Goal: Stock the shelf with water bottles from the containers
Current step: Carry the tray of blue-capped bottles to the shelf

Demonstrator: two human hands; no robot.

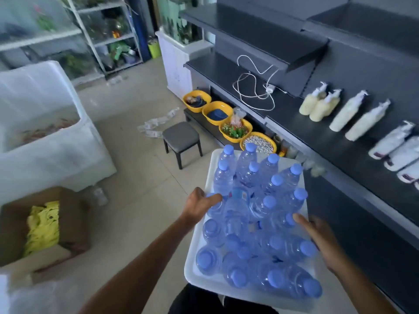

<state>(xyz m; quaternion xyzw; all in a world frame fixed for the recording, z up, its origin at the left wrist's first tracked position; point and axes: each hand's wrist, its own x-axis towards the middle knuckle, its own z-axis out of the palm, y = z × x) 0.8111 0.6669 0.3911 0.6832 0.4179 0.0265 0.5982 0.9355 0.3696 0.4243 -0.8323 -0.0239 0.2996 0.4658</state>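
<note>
A white container (pixel 205 281) packed with several blue-capped water bottles (pixel 269 202) sits low in front of me, beside the dark shelf (pixel 317 141). Most bottles stand upright, and some near me lie tilted. My left hand (pixel 199 205) grips the container's left rim, its thumb lying over a bottle cap. At the right rim my right hand (pixel 322 239) holds on, thumb on top of the bottles and fingers down the outside. The hands hide the rim beneath them.
Cream pump bottles (pixel 322 105), white pump bottles (pixel 394 141) and a white cable (pixel 254 87) lie on the shelf. Yellow bowls (pixel 217 112) line a low ledge by a grey stool (pixel 181 137). A cardboard box (pixel 43 227) and a large white tub (pixel 45 123) stand left.
</note>
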